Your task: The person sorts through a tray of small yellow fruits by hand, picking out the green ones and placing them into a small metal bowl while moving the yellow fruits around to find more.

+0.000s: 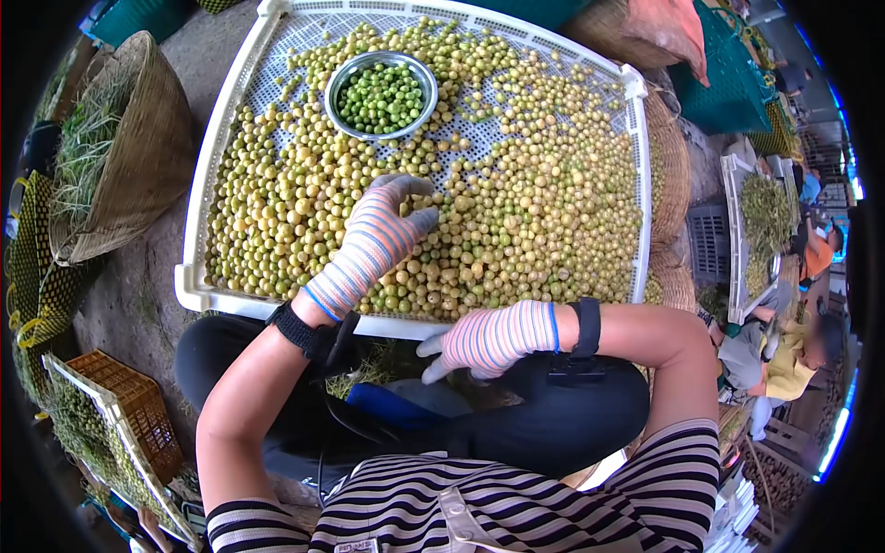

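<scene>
My left hand (385,221), in a striped knit glove with grey fingertips, hovers over small round yellow-green fruits (304,189). Its thumb and fingers are curved and apart, with nothing visible between them. The fruits lie loose across a white mesh tray (192,230). Toward the far side of the tray stands a metal bowl (433,92) filled with greener fruits (381,99). My right hand (493,341), gloved the same way, hangs over my lap by the tray's near edge. Its fingers are spread apart and no object shows in them.
On the left stands a woven basket (147,147) of cut grass or stems. An orange crate (124,387) is beside another loaded tray at lower left. Wicker baskets (668,166) flank the right side. Farther right are a teal basket (724,83) and a seated person (793,364).
</scene>
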{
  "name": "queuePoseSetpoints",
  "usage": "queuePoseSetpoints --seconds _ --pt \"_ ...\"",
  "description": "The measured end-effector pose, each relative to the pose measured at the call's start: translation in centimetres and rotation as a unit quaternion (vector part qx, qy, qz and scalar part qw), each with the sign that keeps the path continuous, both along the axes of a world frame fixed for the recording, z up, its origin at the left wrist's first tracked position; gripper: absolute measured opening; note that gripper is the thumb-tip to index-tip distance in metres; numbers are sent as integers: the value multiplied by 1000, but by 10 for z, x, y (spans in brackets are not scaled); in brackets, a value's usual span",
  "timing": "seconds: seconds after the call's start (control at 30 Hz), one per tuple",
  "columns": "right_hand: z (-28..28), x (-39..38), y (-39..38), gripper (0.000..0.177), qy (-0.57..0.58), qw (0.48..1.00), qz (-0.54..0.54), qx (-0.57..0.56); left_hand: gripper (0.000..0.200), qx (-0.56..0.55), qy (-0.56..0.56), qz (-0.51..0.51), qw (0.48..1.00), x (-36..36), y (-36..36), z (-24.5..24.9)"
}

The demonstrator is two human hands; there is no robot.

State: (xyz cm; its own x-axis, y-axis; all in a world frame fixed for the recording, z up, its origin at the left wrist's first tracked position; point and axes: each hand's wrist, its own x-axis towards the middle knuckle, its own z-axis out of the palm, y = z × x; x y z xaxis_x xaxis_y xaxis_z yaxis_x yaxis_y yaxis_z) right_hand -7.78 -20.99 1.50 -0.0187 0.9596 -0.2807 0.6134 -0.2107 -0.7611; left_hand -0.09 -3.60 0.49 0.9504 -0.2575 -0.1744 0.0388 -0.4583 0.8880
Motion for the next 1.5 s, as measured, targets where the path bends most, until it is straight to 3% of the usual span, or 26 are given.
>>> queuePoseSetpoints --seconds 0.07,0.1,0.13,0.2,0.23,0.27,0.33,0.43,0.57,0.7,0.77,0.83,0.93,1.0,1.1,1.17,1.3,1.33,1.37,1.43,1.5 --pt "17 12 2 31 87 996 -21 -23 33 -34 16 33 999 -1 1 3" --pt "28 31 3 33 88 988 -47 -119 33 -34 17 34 999 1 1 1" --pt "12 45 -12 30 -92 979 -124 -130 32 -47 27 48 997 2 1 -1" --pt "28 103 -15 21 -201 906 -290 -235 31 -78 35 71 994 4 1 -8" --pt "-5 130 -36 21 -235 856 -447 -110 31 -78 36 73 994 3 1 -6" --pt "-9 151 -47 20 -353 788 -503 -47 30 -83 36 68 994 3 -1 -2" --pt "-23 188 -68 26 -428 741 -510 -90 28 -70 46 62 995 3 -3 -1" --pt "-34 214 -69 26 -417 759 -465 -182 28 -84 27 64 994 2 -6 -5" --pt "-32 221 -61 22 -434 769 -424 -201 27 -98 34 66 992 3 -6 -6" --pt "-21 203 -66 16 -319 800 -484 -153 32 -108 94 61 988 4 -5 -1" --pt "-30 194 -70 16 -104 854 -510 -2 43 -179 115 76 974 3 -10 1" --pt "-23 174 -65 15 -40 875 -480 55 53 -191 87 62 976 4 -12 2" --pt "0 139 -44 11 -27 889 -453 64 43 -197 103 60 973 2 -15 7" --pt "-5 130 -39 13 -37 901 -419 103 32 -239 212 60 946 -2 -14 16" --pt "-1 115 -33 15 -18 901 -405 154 26 -250 232 13 940 -3 -9 7" --pt "13 108 -32 15 176 850 -491 79 25 -291 265 3 919 -4 -7 12" --pt "18 96 -39 15 292 807 -508 80 24 -355 324 17 877 -10 -5 12" --pt "23 95 -39 19 247 860 -443 65 23 -365 340 15 867 -9 -4 11" --pt "20 91 -37 19 247 860 -442 65 23 -365 340 15 867 -9 -2 9" --pt "14 71 -28 23 166 942 -271 110 21 -309 310 64 897 -7 2 4" --pt "17 44 -13 30 239 951 -187 -55 24 -309 312 74 895 -7 7 0"
